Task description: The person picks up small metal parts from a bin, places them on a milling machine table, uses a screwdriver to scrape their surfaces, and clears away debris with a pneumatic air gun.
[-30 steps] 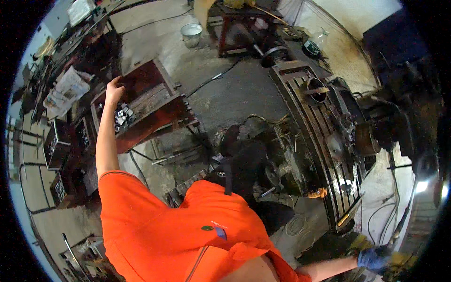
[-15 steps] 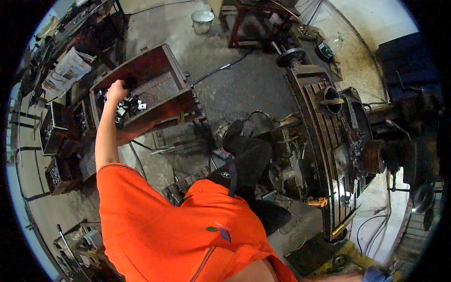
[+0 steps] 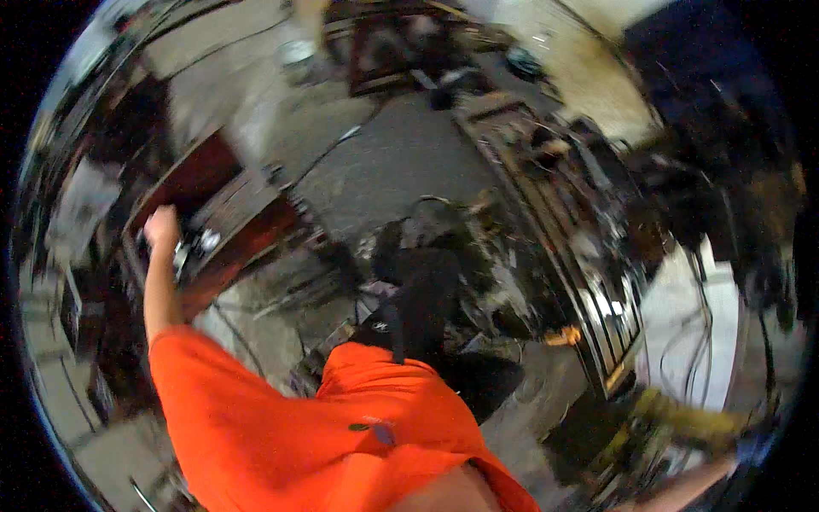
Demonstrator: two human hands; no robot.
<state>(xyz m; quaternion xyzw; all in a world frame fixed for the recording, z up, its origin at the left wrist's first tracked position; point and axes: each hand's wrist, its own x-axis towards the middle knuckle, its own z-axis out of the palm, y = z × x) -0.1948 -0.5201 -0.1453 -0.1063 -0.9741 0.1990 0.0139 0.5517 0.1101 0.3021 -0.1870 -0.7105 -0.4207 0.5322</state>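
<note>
My left hand (image 3: pixel 162 226) is over the near left part of a reddish-brown metal bin (image 3: pixel 247 256), its fingers curled in. What they hold, if anything, is blurred and hidden. Beside the hand, small shiny metal parts (image 3: pixel 205 241) lie in the bin. Far out at the lower right, my right arm stretches away from my body. At its end my right hand (image 3: pixel 752 450) shows only as a smeared bluish shape, perhaps gloved, near a yellow-green machine part (image 3: pixel 691 416). Its fingers cannot be made out.
A machine with a long slotted table (image 3: pixel 546 247) stands to my right, an orange rag-like thing (image 3: pixel 563 336) at its edge. A pale bucket (image 3: pixel 298 58) is on the floor at the back. Dark bins (image 3: pixel 81 311) stand at the left. A cable (image 3: pixel 337 145) crosses the floor.
The whole view has swung and blurred, so the bin and machine sit further left. My left hand remains at the bin. My right arm reaches further into view at the lower right.
</note>
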